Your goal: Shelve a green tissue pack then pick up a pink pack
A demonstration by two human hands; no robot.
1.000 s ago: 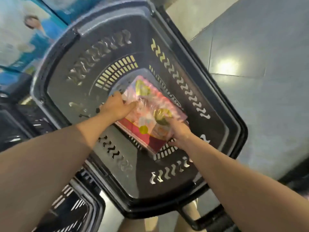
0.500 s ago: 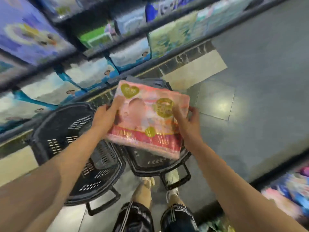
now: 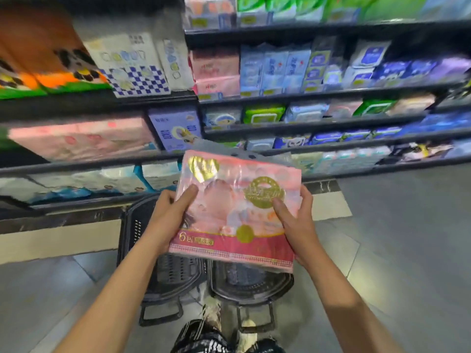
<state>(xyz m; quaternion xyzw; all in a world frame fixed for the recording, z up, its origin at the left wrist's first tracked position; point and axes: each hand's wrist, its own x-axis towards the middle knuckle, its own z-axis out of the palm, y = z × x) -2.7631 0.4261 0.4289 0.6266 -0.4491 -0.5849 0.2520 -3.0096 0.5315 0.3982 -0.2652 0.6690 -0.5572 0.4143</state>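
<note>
Shop shelves (image 3: 318,123) of wrapped packs fill the background, and a pink pack (image 3: 237,212) is held up in front of them, above two black baskets (image 3: 173,276) on the floor (image 3: 407,238).

Left hand (image 3: 169,217) grips the pack's left edge with its thumb laid on the printed face; right hand (image 3: 297,222) grips the right edge the same way, the other fingers of both hidden behind. By its look the pack is a soft bundle in glossy film, likely light and squashy rather than stiff, and the shiny wrap could slip under a loose pinch. Taking it at both side edges, as here, seems the sure hold; one hand at a corner would probably let it sag.
</note>
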